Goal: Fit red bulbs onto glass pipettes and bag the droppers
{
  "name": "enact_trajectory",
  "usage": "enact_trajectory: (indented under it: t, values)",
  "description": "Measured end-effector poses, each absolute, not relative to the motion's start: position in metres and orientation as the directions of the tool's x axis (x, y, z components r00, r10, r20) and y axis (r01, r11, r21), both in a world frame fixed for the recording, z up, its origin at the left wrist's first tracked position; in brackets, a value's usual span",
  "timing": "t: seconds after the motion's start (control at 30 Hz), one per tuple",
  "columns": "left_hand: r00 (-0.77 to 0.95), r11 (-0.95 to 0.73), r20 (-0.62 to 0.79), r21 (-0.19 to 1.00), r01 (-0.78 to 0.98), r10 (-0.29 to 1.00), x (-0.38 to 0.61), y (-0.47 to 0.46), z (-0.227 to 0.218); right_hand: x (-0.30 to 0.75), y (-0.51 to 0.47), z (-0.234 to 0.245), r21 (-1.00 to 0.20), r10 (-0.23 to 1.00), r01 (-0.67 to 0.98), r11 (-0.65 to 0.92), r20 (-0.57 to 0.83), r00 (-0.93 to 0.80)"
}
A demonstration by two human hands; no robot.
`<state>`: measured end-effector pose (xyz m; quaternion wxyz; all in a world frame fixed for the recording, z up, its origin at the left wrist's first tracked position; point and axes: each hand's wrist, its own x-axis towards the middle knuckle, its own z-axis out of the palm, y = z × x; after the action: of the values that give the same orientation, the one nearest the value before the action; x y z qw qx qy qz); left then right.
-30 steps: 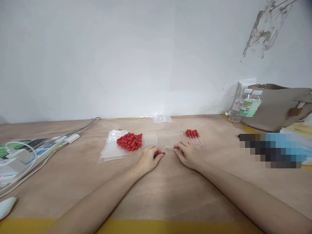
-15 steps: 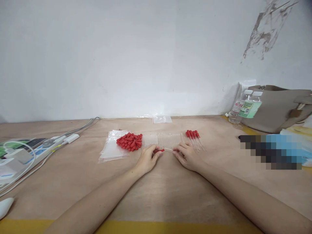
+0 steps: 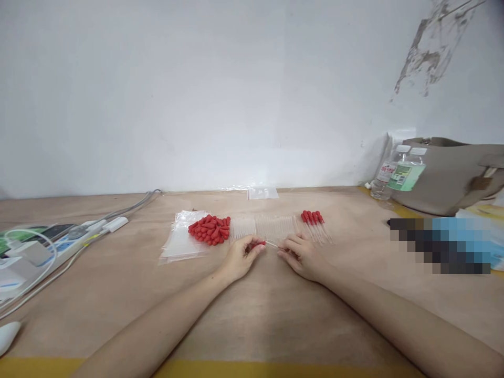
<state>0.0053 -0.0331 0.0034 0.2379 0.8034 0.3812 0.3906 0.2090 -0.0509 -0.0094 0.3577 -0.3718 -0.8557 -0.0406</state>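
Observation:
My left hand (image 3: 242,257) is closed on a red rubber bulb (image 3: 260,243), whose end shows past the fingertips. Between thumb and fingers, my right hand (image 3: 298,254) pinches a clear dropper tube (image 3: 271,243). The tube's end meets the mouth of the bulb; how far it sits inside cannot be made out. Just behind my hands lies a row of clear tubes (image 3: 275,227). A heap of red bulbs (image 3: 210,230) is to the left of that row. Several droppers with red bulbs on them (image 3: 313,217) lie side by side beyond my right hand.
Clear plastic bags (image 3: 179,244) lie under and beside the bulb heap, and another bag (image 3: 263,193) is near the wall. A power strip (image 3: 66,244) with cables is at left. Plastic bottles (image 3: 407,170) and a grey-brown handbag (image 3: 444,178) stand at right.
The bulb and the tube have come together, the gap between them closing. My right hand has shifted slightly left, and less of the red bulb shows beyond my left fingers.

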Motion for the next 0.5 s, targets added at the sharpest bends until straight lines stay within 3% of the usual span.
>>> enact_trajectory:
  t: [0.2,0.5]
  values:
    - [0.47,-0.671,0.491,0.631,0.389,0.734,0.0017,-0.0362,0.0047,0.2135,-0.0512,-0.0065,-0.226,0.597,0.605,0.764,0.604,-0.528]
    - [0.594,-0.712,0.434,0.591,0.381,0.678,-0.0014,-0.0414,0.0049,0.2188,-0.0528,-0.0065,-0.193,0.613,0.639,0.745,0.576,-0.541]
